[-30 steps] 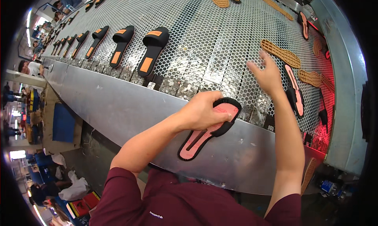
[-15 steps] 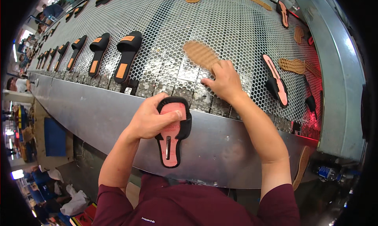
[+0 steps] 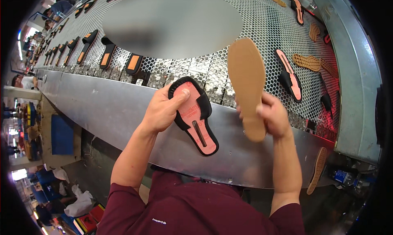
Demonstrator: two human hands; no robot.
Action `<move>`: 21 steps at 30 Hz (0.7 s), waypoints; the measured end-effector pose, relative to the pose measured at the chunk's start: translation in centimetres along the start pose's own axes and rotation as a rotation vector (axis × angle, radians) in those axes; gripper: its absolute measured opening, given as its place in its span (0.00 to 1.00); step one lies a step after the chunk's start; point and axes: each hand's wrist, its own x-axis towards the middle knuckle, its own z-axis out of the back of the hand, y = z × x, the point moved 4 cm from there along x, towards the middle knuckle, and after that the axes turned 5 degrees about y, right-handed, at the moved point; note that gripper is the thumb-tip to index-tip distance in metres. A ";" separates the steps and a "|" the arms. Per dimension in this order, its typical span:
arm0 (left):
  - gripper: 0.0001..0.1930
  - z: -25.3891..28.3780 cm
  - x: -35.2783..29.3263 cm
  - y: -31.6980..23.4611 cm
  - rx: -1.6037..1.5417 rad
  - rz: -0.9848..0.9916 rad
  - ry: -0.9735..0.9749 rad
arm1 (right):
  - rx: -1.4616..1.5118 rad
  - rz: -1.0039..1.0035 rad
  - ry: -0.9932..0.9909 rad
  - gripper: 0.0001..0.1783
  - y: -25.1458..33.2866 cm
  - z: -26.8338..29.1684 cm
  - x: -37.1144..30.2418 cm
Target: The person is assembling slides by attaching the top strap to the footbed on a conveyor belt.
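My left hand (image 3: 159,111) is closed on a black sandal upper (image 3: 189,108) at its wide end, thumb pressed on the pink underside. A narrow metal strip runs along the tapered end of that underside. On the right, my right hand (image 3: 276,117) grips a tan shoe sole (image 3: 247,71) near its narrow end. The sole is held upright, smooth face toward me, a little apart from the upper. Both pieces are above the conveyor's metal front edge (image 3: 135,112).
Black sandals (image 3: 107,57) with orange patches line the perforated conveyor belt (image 3: 266,34) at left. To the right lie a pink-bottomed upper (image 3: 289,73) and a tan sole (image 3: 307,62), beside a metal housing (image 3: 356,71). A blurred grey oval hides part of the belt.
My right hand has lifted the tan sole off the belt, brought it nearer and turned it smooth face toward me. My left hand has moved slightly right and tilted the upper.
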 end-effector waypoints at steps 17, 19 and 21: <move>0.42 -3.1 -2.4 1.4 0.016 -0.071 0.221 | -0.309 -0.040 -0.034 0.16 -5.4 -9.7 -4.4; 0.38 -3.5 -2.6 1.3 0.013 -0.072 0.208 | -0.314 -0.054 -0.028 0.16 -5.4 -9.6 -4.5; 0.34 -3.8 -2.6 1.3 0.032 -0.074 0.208 | -0.309 -0.072 -0.023 0.16 -5.6 -9.4 -4.8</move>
